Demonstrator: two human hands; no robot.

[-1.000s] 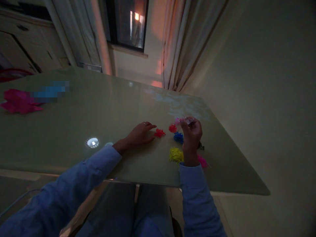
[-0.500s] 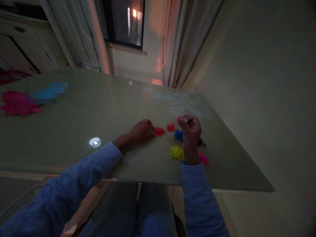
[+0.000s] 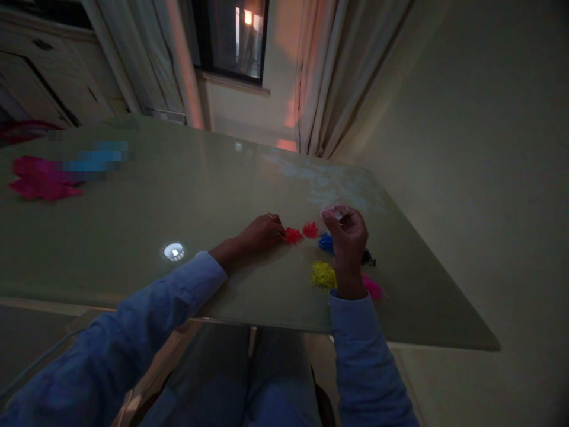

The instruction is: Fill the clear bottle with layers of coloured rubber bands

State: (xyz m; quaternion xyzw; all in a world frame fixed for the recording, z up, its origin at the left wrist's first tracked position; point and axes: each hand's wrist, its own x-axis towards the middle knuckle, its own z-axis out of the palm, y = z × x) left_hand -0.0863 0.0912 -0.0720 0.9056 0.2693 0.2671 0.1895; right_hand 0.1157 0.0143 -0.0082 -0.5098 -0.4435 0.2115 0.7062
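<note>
While a bright pink sheet (image 3: pixel 44 179) lies crumpled at the far left of the glossy tabletop (image 3: pixel 231 184), a blue thing (image 3: pixel 100 160) touches it, blurred into squares so that any label there is unreadable. A broad stretch of tabletop, with a round reflection (image 3: pixel 173 251) on it, separates these from the left arm. Its blue sleeve (image 3: pixel 133 332) crosses the near edge and slants up to the right; the left hand (image 3: pixel 262 231) lies low, palm down, a ring on one finger. Its fingertips touch the left side of a red heap (image 3: pixel 294 236) of fine strands; I cannot tell whether they pinch any. Just right is a second red heap (image 3: pixel 310 229), too dim to tell if loose or inside something clear. Nearer the body sits a yellow heap (image 3: pixel 323 274), with a blue heap (image 3: pixel 326 242) beyond it, partly behind the right hand (image 3: pixel 351 237). That hand is raised, wrist upright, thumb and fingers clamped on a clear glinting piece (image 3: pixel 336 212). A black heap (image 3: pixel 368 257) and a pink heap (image 3: pixel 372 286) show past its wrist. Farther right, tabletop runs to the slanting side edge, near the wall (image 3: pixel 471 160).
</note>
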